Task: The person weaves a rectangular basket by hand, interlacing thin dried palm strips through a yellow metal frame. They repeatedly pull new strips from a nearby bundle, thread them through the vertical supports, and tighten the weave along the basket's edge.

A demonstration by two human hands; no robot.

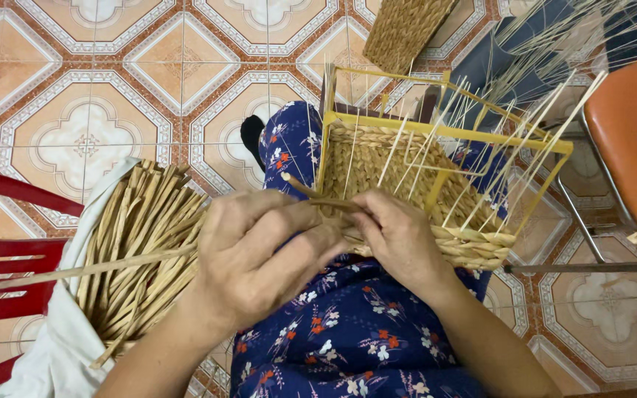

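Left hand [256, 254] nearest camera, over the lap: fingers curled tight on a brown fibre strand [318, 195] whose long tail runs off toward the left edge. Right hand [401, 237] just beside it, fingers pinched narrow on the same strand where it meets the woven wall of the half-made basket [407, 188]. The basket sits on the lap, on the blue floral skirt [348, 332], tilted, built round a yellow wire frame [444, 129] with thin pale stakes [495, 147] sticking up past the rim.

Step in hand looks like tucking the strand between stakes at the near rim. Doing it well, my read: keep the twist tight with the left, push the strand flat against the last braided row with the right, and don't bend the stakes.

Left of the lap: bundle of dried fibre strips [138, 250] on white cloth [60, 339], red plastic chair [9, 250] beyond it. Right: orange stool [621, 125]. Far edge: finished woven panel [407, 29] on the tiled floor [90, 88]. The stakes crowd the right hand's approach.
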